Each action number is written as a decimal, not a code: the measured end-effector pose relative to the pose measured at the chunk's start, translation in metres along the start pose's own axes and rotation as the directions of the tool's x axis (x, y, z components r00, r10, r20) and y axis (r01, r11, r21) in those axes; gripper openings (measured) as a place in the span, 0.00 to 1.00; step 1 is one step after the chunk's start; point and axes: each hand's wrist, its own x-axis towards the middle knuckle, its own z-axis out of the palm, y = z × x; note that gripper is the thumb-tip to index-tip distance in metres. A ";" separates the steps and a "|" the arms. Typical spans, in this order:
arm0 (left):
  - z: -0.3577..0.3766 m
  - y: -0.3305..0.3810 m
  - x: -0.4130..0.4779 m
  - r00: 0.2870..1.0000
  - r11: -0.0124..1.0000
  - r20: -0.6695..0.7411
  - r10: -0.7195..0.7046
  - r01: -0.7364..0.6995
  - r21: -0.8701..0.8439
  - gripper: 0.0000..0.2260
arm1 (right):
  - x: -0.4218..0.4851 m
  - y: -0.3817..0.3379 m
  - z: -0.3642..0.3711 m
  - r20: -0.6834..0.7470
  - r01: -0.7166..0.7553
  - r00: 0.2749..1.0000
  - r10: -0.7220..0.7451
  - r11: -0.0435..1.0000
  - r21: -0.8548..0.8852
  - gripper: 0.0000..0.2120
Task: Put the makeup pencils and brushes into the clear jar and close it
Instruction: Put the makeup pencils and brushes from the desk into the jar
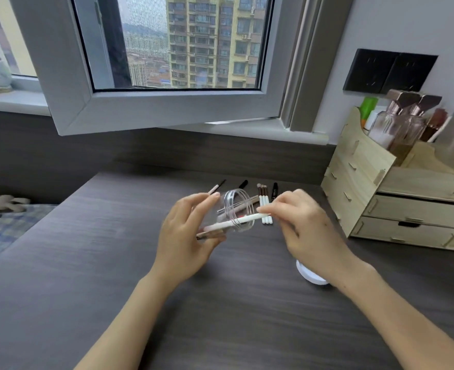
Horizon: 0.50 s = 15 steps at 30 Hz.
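Note:
My left hand (186,233) holds the clear jar (234,209) tilted, its open threaded mouth facing right and towards the window. My right hand (303,222) pinches the end of a white-handled brush (236,221) whose other end reaches into the jar through the mouth. Behind the jar, several more tools lie on the dark desk: white-handled brushes (263,200), a black pencil (243,184), a black tube (274,188) and a thin pink-and-black pencil (216,186). The white lid (310,275) lies on the desk, partly hidden under my right wrist.
A wooden drawer organiser (397,198) with bottles on top stands at the right. An open window sash (151,108) hangs over the far side of the desk (113,263). A bed with a checked cover (4,225) lies at the left.

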 end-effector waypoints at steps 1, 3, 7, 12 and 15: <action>0.001 0.001 -0.001 1.000 1.000 0.022 0.007 -0.007 -0.001 0.31 | 0.000 -0.005 0.002 0.028 0.038 0.999 -0.038 0.999 0.006 0.20; 0.002 0.003 -0.003 0.999 1.000 0.053 0.008 -0.008 -0.008 0.30 | 0.000 -0.012 0.005 0.077 0.089 0.993 -0.092 0.995 0.047 0.22; 0.003 0.007 -0.003 0.999 0.999 0.049 0.000 0.002 -0.050 0.32 | 0.004 -0.023 0.009 0.116 -0.153 0.986 0.121 0.929 0.337 0.09; 0.000 0.004 -0.002 0.999 0.997 0.011 -0.037 0.038 -0.073 0.33 | 0.023 -0.024 0.003 0.140 -0.284 0.957 0.253 0.734 0.616 0.08; -0.003 0.000 0.002 0.993 0.991 -0.045 -0.113 0.110 -0.075 0.34 | 0.036 0.004 0.017 -0.005 -0.334 0.904 0.428 0.714 0.615 0.03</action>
